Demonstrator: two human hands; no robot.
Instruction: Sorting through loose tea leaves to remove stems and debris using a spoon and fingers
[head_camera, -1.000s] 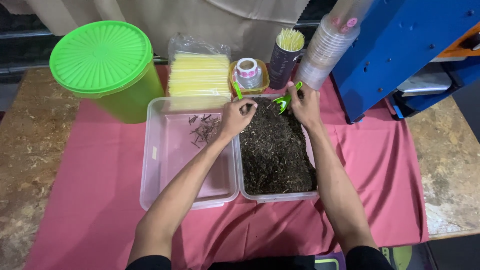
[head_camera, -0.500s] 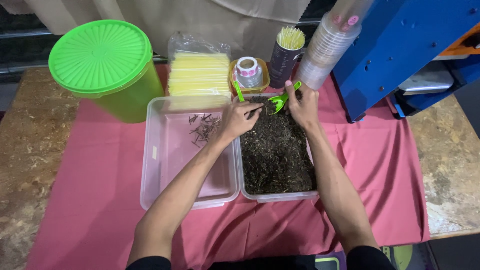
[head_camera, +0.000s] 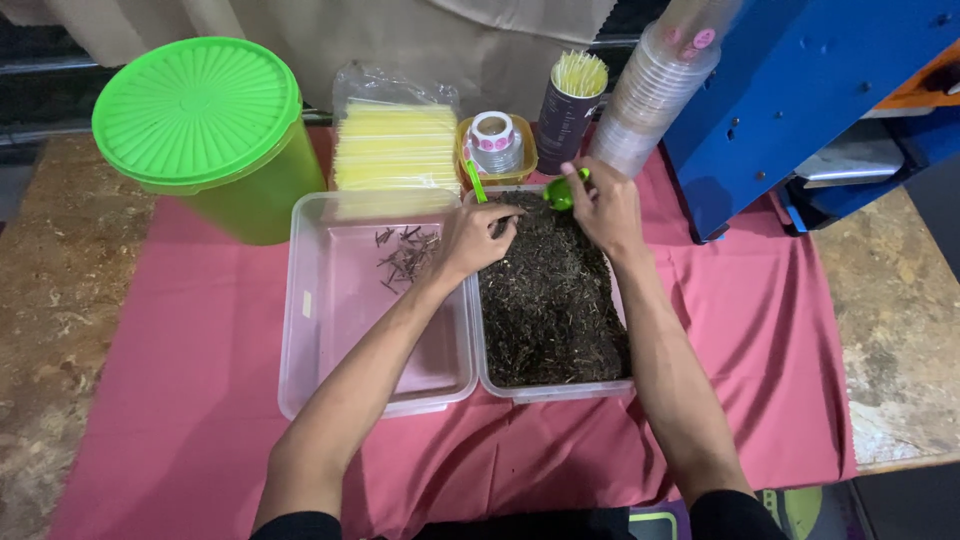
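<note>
A green tub with its lid on stands at the far left on the pink cloth. Next comes 1 clear tray, nearly bare, with a few dark twigs lying in its far corner. Behind it sits a bag of yellow strips.

The left hand reaches over the wall between the 2 trays, its fingers curled together and pinching at the dark leaf near the far edge; I cannot tell whether a piece is caught between them. The leaf fills the second tray. It looks dry, loose and light, crumbly rather than stiff, so it should be lifted by scoop or in small pinches; single twigs are best taken at their middle between thumb and forefinger.

A tape roll in a yellow cup stands behind. The right hand is closed around a small green scoop, gripped by its handle, bowl over the leaf. Further right are a cup of sticks and stacked clear cups.
</note>
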